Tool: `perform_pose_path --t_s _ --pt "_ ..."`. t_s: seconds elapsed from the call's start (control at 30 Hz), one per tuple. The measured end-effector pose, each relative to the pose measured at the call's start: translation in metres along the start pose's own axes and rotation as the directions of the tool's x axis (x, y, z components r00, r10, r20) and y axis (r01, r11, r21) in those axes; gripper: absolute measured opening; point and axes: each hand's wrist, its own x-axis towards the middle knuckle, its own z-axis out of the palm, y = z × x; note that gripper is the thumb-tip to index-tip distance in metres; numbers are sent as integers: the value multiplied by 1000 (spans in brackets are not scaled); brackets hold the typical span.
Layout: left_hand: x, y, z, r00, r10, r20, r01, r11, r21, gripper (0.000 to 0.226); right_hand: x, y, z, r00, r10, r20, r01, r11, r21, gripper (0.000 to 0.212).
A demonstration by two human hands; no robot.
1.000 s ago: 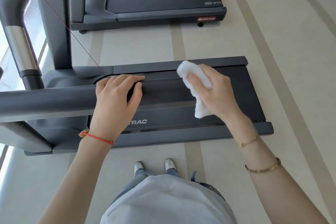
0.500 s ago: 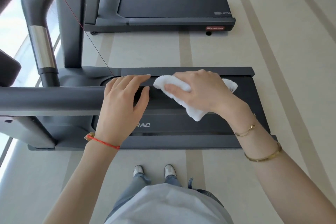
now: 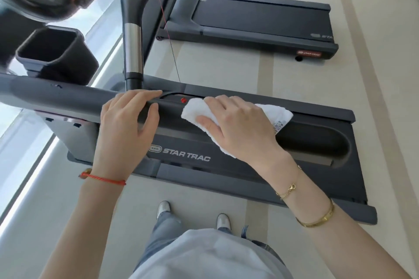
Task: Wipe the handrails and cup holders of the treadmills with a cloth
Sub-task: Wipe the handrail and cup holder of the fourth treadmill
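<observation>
Clasping handrail (image 3: 56,99) near cloth (image 3: 195,110): left grip (image 3: 127,127).

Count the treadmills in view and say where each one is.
2. The near treadmill, marked STAR TRAC, lies just ahead of the person's feet. The far treadmill lies beyond it, toward the top of the view. Others may be out of frame.
</observation>
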Motion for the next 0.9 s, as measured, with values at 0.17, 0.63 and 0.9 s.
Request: perform_pose_path --t_s 0.17,0.63,0.9 --pt "17 -62 -34 999 -16 -42 17 999 31 25 31 -42 8 1000 -5 11 5 1000 -4 57" --pt "50 -186 -81 1000 0 -22 0 1000 -9 26 78 -128 32 974 -52 -219 52 999 -3 43" --pt "57 -242 -102 997 -11 -80 8 999 -38 24 142 -202 39 988 -36 -150 37 999 4 51"
